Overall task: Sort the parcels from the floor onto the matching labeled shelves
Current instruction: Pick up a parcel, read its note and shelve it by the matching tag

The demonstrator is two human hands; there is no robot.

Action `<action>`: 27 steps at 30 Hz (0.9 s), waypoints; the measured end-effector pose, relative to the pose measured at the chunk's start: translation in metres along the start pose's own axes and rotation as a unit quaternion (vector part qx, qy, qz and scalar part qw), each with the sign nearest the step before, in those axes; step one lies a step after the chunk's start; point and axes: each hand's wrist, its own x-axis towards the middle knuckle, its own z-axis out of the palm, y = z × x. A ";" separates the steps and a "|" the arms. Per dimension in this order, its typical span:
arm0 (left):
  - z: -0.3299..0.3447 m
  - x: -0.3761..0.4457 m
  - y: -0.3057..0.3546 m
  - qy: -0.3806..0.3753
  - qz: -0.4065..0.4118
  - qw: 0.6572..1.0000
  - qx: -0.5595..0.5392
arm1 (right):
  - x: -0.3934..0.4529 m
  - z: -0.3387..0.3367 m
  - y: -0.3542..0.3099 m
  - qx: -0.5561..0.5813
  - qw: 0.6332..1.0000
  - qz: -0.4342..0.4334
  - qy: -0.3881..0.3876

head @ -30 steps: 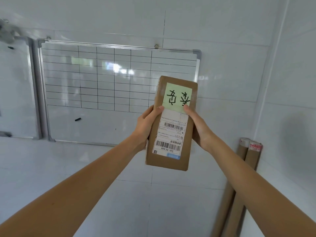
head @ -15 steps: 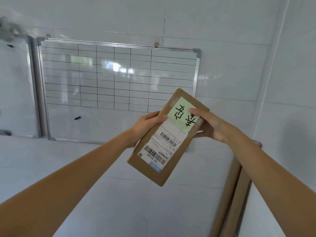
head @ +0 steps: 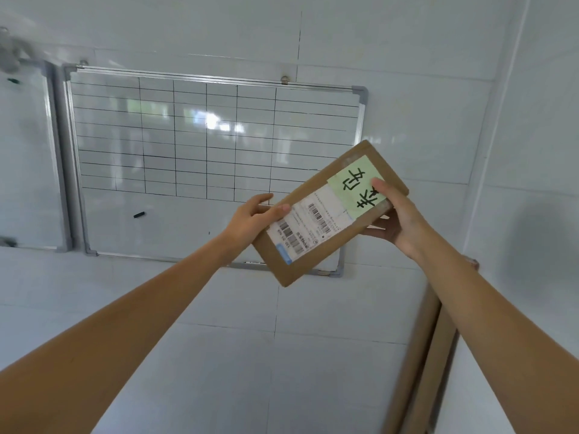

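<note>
I hold a flat brown cardboard parcel [head: 316, 249] up in front of a white wall, tilted with its top end to the upper right. It carries a white barcode shipping label [head: 308, 225] and a green sticky note [head: 355, 186] with handwritten black characters. My left hand [head: 250, 219] grips the parcel's left edge, thumb lying on the shipping label. My right hand [head: 398, 220] grips the right end, thumb on the green note and fingers underneath. No shelves or floor parcels are in sight.
A gridded whiteboard [head: 203, 145] hangs on the tiled wall behind the parcel, with a second board [head: 25, 158] at its left. Two brown cardboard tubes [head: 423, 355] lean in the corner at the lower right. A side wall [head: 532, 151] closes the right.
The parcel has turned clockwise from nearly upright to a strong tilt and shifted right. Both hands followed it, the right hand moving to the parcel's far end.
</note>
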 end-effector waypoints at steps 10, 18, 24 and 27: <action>0.008 -0.002 -0.017 -0.002 -0.119 0.952 -0.283 | -0.005 0.016 0.020 0.179 0.983 0.010 0.035; -0.026 0.002 -0.017 0.034 -0.113 0.970 -0.214 | -0.004 -0.006 0.018 0.002 0.999 0.049 -0.005; -0.039 -0.006 -0.032 -0.009 -0.141 0.976 -0.163 | -0.005 -0.004 0.021 -0.033 0.997 0.037 -0.060; -0.039 -0.009 -0.035 -0.009 -0.150 0.975 -0.163 | -0.005 0.004 0.026 -0.028 0.999 0.037 -0.018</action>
